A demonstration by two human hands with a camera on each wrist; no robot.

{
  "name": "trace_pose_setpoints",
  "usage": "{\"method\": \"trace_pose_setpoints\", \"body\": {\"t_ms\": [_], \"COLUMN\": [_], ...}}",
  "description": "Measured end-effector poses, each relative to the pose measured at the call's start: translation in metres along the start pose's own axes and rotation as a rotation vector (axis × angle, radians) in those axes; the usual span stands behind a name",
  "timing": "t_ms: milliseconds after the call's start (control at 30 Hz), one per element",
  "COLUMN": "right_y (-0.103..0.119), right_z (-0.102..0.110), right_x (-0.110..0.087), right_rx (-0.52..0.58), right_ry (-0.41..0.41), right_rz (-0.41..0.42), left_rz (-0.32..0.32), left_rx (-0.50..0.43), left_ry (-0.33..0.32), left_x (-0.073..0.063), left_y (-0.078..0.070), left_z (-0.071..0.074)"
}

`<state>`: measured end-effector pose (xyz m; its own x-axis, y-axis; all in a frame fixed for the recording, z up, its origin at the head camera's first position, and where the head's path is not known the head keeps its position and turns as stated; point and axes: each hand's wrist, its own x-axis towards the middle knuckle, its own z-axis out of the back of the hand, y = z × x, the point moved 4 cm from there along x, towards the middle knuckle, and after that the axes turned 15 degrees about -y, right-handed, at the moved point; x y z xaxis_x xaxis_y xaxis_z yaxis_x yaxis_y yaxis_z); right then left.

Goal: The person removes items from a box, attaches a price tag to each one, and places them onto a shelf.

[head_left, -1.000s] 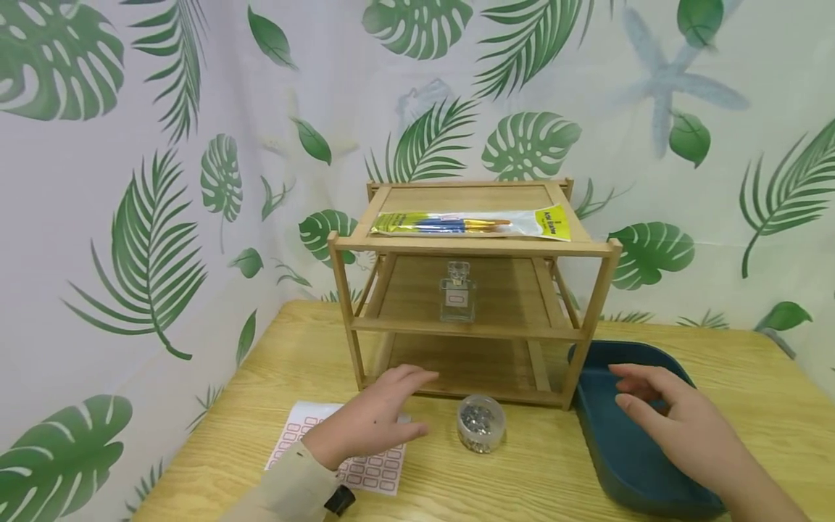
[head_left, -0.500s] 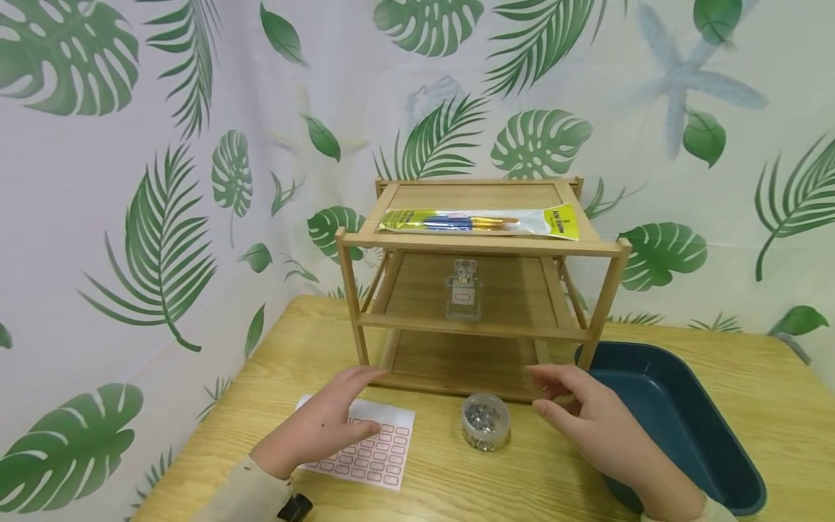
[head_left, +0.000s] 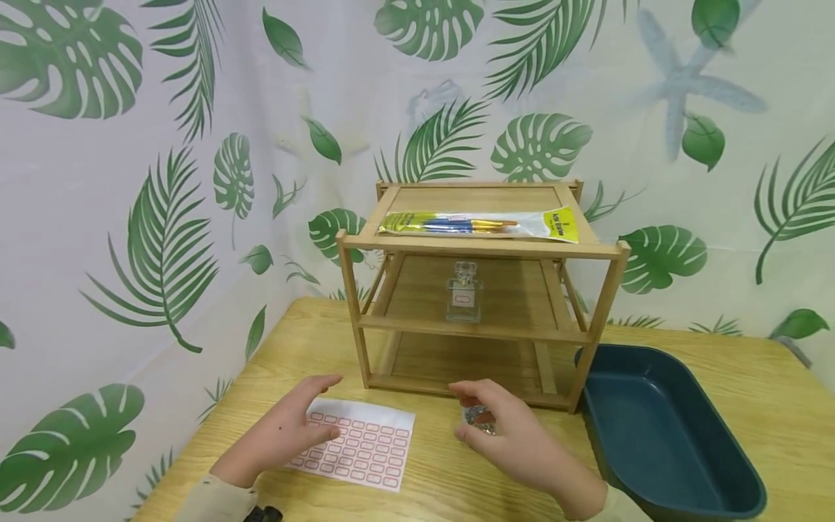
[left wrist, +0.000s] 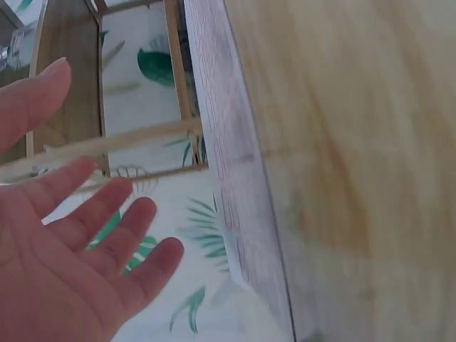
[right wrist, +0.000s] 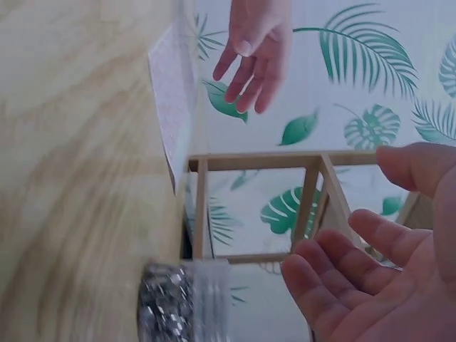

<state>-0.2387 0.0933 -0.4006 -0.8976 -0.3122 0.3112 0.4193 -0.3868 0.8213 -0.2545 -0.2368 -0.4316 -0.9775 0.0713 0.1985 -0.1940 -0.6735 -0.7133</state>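
Note:
My left hand [head_left: 283,435] hovers over the left part of a white sheet of red-outlined label stickers [head_left: 368,453], its fingers spread and holding nothing. My right hand [head_left: 515,442] is over a small round clear plastic tub [head_left: 480,417], covering most of it in the head view. Silvery metal bits fill the tub, seen from the side in the right wrist view [right wrist: 169,306]. There the right fingers [right wrist: 324,281] are loosely bent, with a gap between them and the tub.
A three-tier wooden rack [head_left: 483,249] stands behind the hands. A pack of paintbrushes [head_left: 479,223] lies on its top shelf, and a labelled glass perfume bottle [head_left: 464,297] stands on the middle one. A dark blue tray [head_left: 665,428] sits at the right. Leaf-print fabric hangs behind.
My right hand has moved left from above the blue tray to over the tub. My left hand has drawn back to the left, uncovering more of the label sheet.

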Motion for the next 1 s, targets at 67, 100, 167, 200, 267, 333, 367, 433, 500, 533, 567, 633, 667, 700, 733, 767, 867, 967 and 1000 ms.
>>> {"method": "trace_pose_setpoints", "body": {"t_ms": [67, 100, 167, 200, 267, 333, 367, 433, 500, 533, 567, 633, 667, 700, 733, 767, 867, 967, 1000], "right_y": [-0.001, -0.001, -0.001, -0.001, -0.001, 0.000, 0.000, -0.001, -0.003, -0.003, -0.004, -0.006, -0.006, -0.007, -0.009, -0.010, -0.014, -0.017, -0.017], "right_z": [-0.010, -0.014, -0.024, -0.029, -0.039, -0.048, -0.053, -0.062, -0.071, -0.075, -0.078, -0.083, -0.085, -0.088, -0.090, -0.092, -0.098, -0.103, -0.104], "right_x": [0.002, 0.002, 0.004, 0.005, 0.007, 0.010, 0.011, 0.014, 0.015, 0.015, 0.016, 0.017, 0.018, 0.019, 0.020, 0.021, 0.025, 0.029, 0.030], "right_rx": [-0.005, -0.005, 0.007, 0.012, 0.007, 0.002, -0.006, -0.043, -0.082, -0.105, -0.132, -0.166, -0.181, -0.196, -0.206, -0.215, -0.241, -0.288, -0.306], "right_ry": [0.024, 0.037, 0.062, 0.072, 0.087, 0.099, 0.103, 0.099, 0.100, 0.098, 0.096, 0.099, 0.101, 0.100, 0.099, 0.097, 0.088, 0.083, 0.081], "right_rz": [-0.006, -0.007, -0.011, -0.016, -0.016, -0.022, -0.028, -0.031, -0.039, -0.045, -0.049, -0.062, -0.071, -0.079, -0.087, -0.093, -0.119, -0.119, -0.117], "left_rz": [0.022, 0.030, 0.047, 0.055, 0.068, 0.084, 0.088, 0.106, 0.124, 0.134, 0.141, 0.145, 0.147, 0.143, 0.143, 0.140, 0.129, 0.119, 0.112], "left_rx": [-0.009, -0.014, -0.023, -0.027, -0.027, -0.035, -0.032, -0.027, -0.023, -0.018, -0.015, -0.009, -0.007, -0.005, -0.007, -0.009, -0.018, -0.014, -0.006], "left_ry": [-0.008, -0.011, -0.014, -0.015, -0.016, -0.008, -0.004, 0.007, 0.017, 0.021, 0.025, 0.028, 0.026, 0.024, 0.021, 0.018, 0.016, 0.029, 0.033], "left_x": [0.000, 0.000, -0.001, -0.001, -0.002, -0.002, -0.001, -0.001, -0.001, -0.001, -0.001, 0.000, -0.001, -0.001, -0.001, -0.001, -0.001, -0.001, 0.000], "left_y": [0.004, 0.007, 0.011, 0.014, 0.019, 0.024, 0.027, 0.033, 0.038, 0.041, 0.043, 0.048, 0.050, 0.052, 0.054, 0.056, 0.060, 0.060, 0.060], "left_z": [0.003, 0.005, 0.009, 0.011, 0.015, 0.018, 0.019, 0.020, 0.021, 0.021, 0.021, 0.021, 0.020, 0.020, 0.020, 0.020, 0.019, 0.016, 0.015]}}
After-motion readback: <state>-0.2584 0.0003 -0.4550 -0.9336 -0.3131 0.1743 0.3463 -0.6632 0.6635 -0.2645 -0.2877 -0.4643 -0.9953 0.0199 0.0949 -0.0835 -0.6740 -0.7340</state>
